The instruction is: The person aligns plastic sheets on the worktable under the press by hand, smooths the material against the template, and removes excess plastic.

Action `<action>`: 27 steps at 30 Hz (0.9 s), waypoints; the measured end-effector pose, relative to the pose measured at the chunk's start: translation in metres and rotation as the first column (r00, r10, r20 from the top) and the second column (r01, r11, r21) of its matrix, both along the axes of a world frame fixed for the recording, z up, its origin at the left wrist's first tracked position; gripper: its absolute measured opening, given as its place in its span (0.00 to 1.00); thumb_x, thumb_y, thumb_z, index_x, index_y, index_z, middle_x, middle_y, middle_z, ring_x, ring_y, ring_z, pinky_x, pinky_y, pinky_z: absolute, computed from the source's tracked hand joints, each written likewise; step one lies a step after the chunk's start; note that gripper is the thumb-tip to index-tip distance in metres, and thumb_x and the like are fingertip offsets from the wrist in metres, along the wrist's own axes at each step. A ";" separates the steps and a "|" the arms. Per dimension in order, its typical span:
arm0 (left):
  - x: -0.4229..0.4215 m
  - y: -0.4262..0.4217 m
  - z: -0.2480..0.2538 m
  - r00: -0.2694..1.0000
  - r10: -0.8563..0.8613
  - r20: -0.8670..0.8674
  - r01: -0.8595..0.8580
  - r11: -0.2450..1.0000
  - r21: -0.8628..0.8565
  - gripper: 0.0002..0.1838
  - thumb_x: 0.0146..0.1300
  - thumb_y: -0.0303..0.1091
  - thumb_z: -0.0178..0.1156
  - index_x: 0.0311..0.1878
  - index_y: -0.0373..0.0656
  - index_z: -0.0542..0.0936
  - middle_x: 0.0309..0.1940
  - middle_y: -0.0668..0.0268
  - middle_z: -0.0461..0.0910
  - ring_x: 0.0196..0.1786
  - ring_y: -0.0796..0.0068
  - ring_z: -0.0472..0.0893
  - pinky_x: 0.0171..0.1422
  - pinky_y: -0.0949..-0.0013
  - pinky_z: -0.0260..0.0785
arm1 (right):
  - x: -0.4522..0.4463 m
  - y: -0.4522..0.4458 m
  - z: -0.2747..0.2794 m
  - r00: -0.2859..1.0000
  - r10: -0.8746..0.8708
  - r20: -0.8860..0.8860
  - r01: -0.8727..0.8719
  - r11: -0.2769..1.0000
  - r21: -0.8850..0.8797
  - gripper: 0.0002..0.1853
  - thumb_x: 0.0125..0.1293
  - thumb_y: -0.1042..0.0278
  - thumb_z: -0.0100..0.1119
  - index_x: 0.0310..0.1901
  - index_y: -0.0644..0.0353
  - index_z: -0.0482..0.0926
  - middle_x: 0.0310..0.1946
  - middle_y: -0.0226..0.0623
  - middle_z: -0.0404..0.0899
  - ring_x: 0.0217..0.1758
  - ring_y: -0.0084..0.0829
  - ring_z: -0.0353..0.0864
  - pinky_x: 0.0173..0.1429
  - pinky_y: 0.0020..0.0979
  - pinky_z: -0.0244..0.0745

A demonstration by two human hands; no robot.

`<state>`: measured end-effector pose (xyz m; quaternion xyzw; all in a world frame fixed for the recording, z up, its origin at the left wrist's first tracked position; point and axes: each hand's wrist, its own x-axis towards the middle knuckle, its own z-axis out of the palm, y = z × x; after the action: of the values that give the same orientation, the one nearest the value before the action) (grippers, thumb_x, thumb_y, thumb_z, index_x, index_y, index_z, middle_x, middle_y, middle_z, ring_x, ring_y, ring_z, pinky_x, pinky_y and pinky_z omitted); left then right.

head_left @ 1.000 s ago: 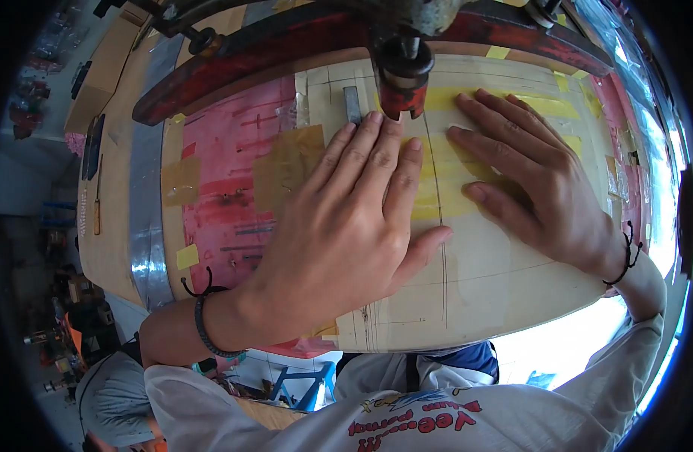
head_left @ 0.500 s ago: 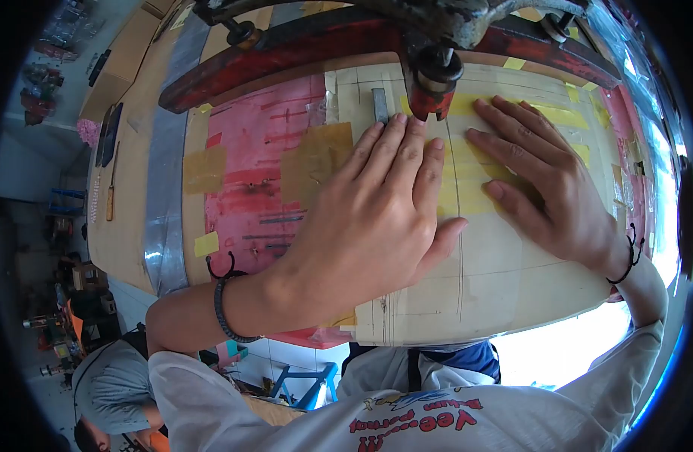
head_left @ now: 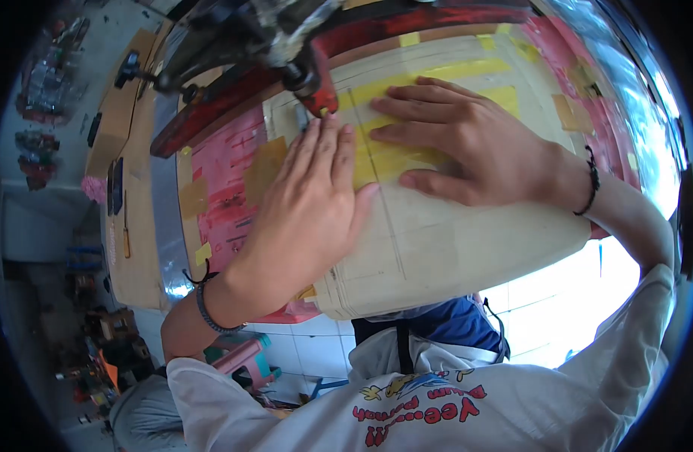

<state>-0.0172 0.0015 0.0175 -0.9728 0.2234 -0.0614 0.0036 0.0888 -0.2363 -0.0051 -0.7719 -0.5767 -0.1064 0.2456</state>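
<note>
My left hand (head_left: 309,200) lies flat, fingers together and stretched out, on a pale board (head_left: 452,248) marked with pencil lines. Its fingertips are at the notched red foot (head_left: 319,99) of a clamp-like metal tool; a small yellow bit shows at the foot's tip. A narrow grey strip (head_left: 302,117) lies just left of the foot. To the right, my right hand (head_left: 474,139) rests with spread fingers over yellow tape strips (head_left: 414,160) stuck on the board. Neither hand grips anything visible.
A dark red beam (head_left: 203,117) crosses the board's far side. Pink sheeting (head_left: 230,151) with brown tape (head_left: 265,169) lies left of the pale area. Farther left are a wooden-handled tool (head_left: 126,241) and dark flat objects (head_left: 118,184). A person (head_left: 154,414) in grey is at lower left.
The camera view has turned, so both hands, the board and the red foot appear farther left. My hands stay flat near the red foot and the yellow tape.
</note>
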 end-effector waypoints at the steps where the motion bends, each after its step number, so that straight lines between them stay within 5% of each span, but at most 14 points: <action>1: 0.000 0.000 0.007 0.998 0.005 -0.062 -0.001 0.999 0.051 0.32 0.78 0.38 0.55 0.75 0.22 0.66 0.77 0.34 0.63 0.82 0.42 0.63 0.86 0.50 0.55 | 0.001 0.000 -0.002 1.000 0.001 0.011 -0.001 1.000 0.013 0.23 0.70 0.57 0.65 0.61 0.63 0.84 0.68 0.53 0.78 0.74 0.55 0.73 0.80 0.49 0.68; 5: -0.021 -0.003 0.035 0.990 0.001 -0.144 0.038 0.963 0.266 0.34 0.77 0.43 0.57 0.72 0.20 0.68 0.77 0.34 0.64 0.81 0.41 0.64 0.85 0.50 0.57 | 0.003 -0.001 -0.011 1.000 0.006 0.022 -0.007 0.998 0.060 0.23 0.71 0.58 0.62 0.61 0.64 0.84 0.69 0.54 0.78 0.75 0.54 0.73 0.80 0.49 0.67; 10: -0.065 -0.014 0.062 0.939 0.070 -0.336 0.040 0.950 0.311 0.42 0.74 0.51 0.61 0.75 0.20 0.65 0.79 0.35 0.60 0.83 0.40 0.61 0.86 0.48 0.54 | 0.002 -0.001 -0.014 0.999 -0.003 -0.033 0.005 0.999 0.047 0.22 0.73 0.60 0.62 0.63 0.64 0.83 0.72 0.54 0.75 0.78 0.55 0.70 0.83 0.52 0.63; 16: -0.075 -0.013 0.036 0.934 0.079 -0.348 -0.055 0.995 0.079 0.55 0.69 0.66 0.61 0.81 0.28 0.58 0.84 0.39 0.52 0.86 0.37 0.52 0.87 0.39 0.46 | 0.002 0.000 -0.015 0.998 0.021 -0.056 -0.016 0.997 0.082 0.23 0.74 0.57 0.61 0.62 0.65 0.82 0.71 0.57 0.75 0.77 0.56 0.71 0.83 0.51 0.63; 22: -0.079 -0.003 -0.007 0.982 0.074 -0.175 -0.116 0.962 -0.249 0.57 0.63 0.73 0.62 0.80 0.33 0.65 0.82 0.43 0.60 0.85 0.35 0.55 0.86 0.35 0.44 | 0.002 -0.002 -0.014 0.997 0.040 -0.073 -0.033 0.994 0.100 0.24 0.75 0.56 0.61 0.62 0.66 0.83 0.70 0.58 0.76 0.75 0.57 0.73 0.84 0.51 0.63; 23: -0.076 -0.006 -0.012 0.991 0.094 -0.092 -0.118 0.945 -0.306 0.53 0.61 0.72 0.66 0.76 0.36 0.73 0.79 0.47 0.68 0.83 0.36 0.60 0.84 0.36 0.49 | 0.003 0.000 -0.013 0.995 0.057 -0.076 -0.048 0.993 0.105 0.23 0.75 0.56 0.61 0.61 0.66 0.83 0.70 0.58 0.76 0.75 0.57 0.73 0.84 0.52 0.63; 27: -0.075 -0.009 -0.022 0.989 0.150 -0.003 -0.141 0.919 -0.370 0.53 0.53 0.73 0.71 0.71 0.39 0.79 0.76 0.51 0.73 0.80 0.38 0.65 0.82 0.36 0.53 | 0.006 0.002 -0.017 0.997 0.074 -0.018 -0.070 0.987 0.147 0.21 0.72 0.60 0.63 0.58 0.66 0.85 0.64 0.58 0.81 0.71 0.55 0.77 0.79 0.46 0.69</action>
<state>-0.0924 -0.0075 -0.0048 -0.9692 0.1351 -0.1140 -0.1717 0.0944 -0.2347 -0.0217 -0.7316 -0.5920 -0.1306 0.3119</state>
